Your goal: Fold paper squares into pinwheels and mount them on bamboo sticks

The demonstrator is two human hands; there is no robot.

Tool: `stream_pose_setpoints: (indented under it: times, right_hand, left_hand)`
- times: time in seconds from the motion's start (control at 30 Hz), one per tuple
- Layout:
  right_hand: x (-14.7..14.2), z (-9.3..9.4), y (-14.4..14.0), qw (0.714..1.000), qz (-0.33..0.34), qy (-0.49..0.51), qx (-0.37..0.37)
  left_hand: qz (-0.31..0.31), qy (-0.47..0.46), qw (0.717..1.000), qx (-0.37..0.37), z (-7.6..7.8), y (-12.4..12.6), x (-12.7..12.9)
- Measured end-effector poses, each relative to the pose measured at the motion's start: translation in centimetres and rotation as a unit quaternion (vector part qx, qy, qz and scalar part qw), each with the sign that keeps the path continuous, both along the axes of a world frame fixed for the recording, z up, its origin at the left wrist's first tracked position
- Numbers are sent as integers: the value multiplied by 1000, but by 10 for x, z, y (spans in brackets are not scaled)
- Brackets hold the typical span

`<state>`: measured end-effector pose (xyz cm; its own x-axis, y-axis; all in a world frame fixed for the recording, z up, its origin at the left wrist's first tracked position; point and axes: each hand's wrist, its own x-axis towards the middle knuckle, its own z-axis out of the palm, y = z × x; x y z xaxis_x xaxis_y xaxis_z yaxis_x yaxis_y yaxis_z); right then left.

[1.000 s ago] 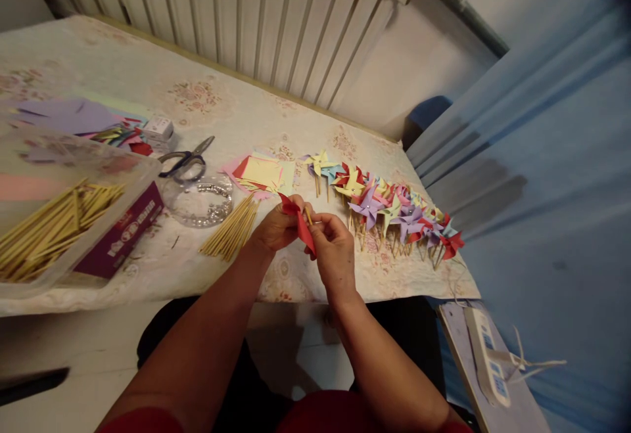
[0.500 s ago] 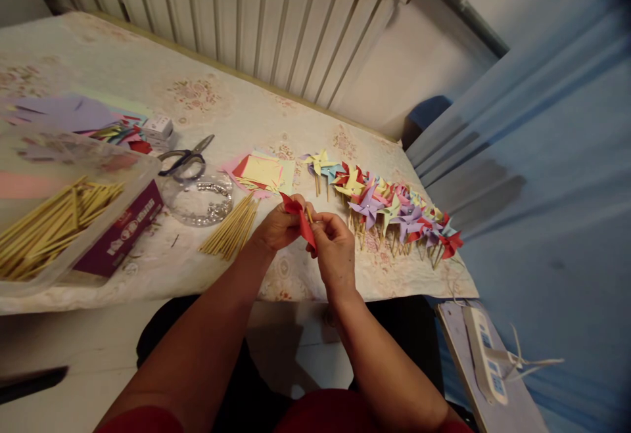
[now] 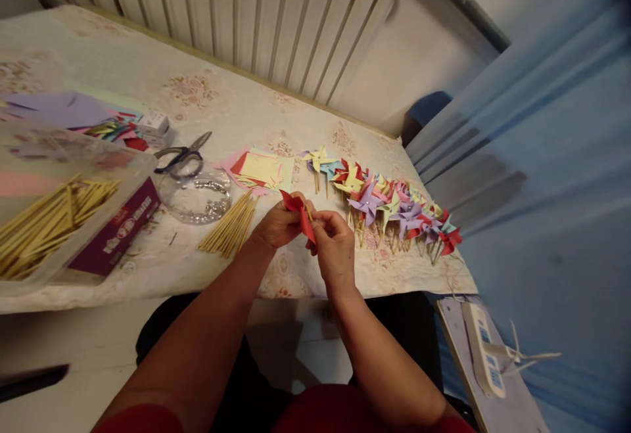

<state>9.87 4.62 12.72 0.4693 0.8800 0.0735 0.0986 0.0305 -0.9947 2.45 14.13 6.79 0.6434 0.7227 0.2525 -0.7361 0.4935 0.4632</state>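
My left hand [image 3: 277,224] and my right hand [image 3: 333,248] meet over the table's front edge, both pinching a folded red paper piece [image 3: 302,215] with a thin wooden stick [image 3: 308,211] showing between the fingers. A loose bundle of wooden sticks [image 3: 230,226] lies on the cloth just left of my left hand. A row of finished paper pinwheels [image 3: 389,204] in yellow, purple, red and pink stretches to the right of my hands. A stack of cut coloured paper squares [image 3: 262,169] sits just beyond my hands.
A clear plastic tub [image 3: 59,216] of sticks stands at the left, with a round clear dish [image 3: 197,195] and black-handled scissors [image 3: 183,154] beside it. Coloured paper sheets [image 3: 64,110] lie at far left. A radiator [image 3: 256,19] backs the table. A power strip [image 3: 480,349] rests lower right.
The view has drifted slightly, so the table's things sit a little lower-left. My hands keep the same hold on the red paper and stick, with only small finger shifts.
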Motion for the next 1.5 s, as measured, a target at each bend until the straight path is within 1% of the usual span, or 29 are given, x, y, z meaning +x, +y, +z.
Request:
stream_pose_setpoints:
  times: [0.5,0.8,1.03,1.27,1.5]
  right_hand:
    - [0,-1,2,1000,1,12,1]
    - [1,1,3,1000,-14,-2,-10]
    - [1,0,4,999,-21,-24,-11]
    - [1,-3,4,998,-25,-60,-3]
    - [2,-5,3,995,-17,-101,14]
  left_hand:
    - [6,8,1000,-9,2,-2,-1]
    - [6,6,1000,10,2,-1,0]
    - [10,24,1000,-8,4,-1,0]
    - [5,25,1000,-17,1,1,1]
    - [15,21,1000,-11,-3,4,1]
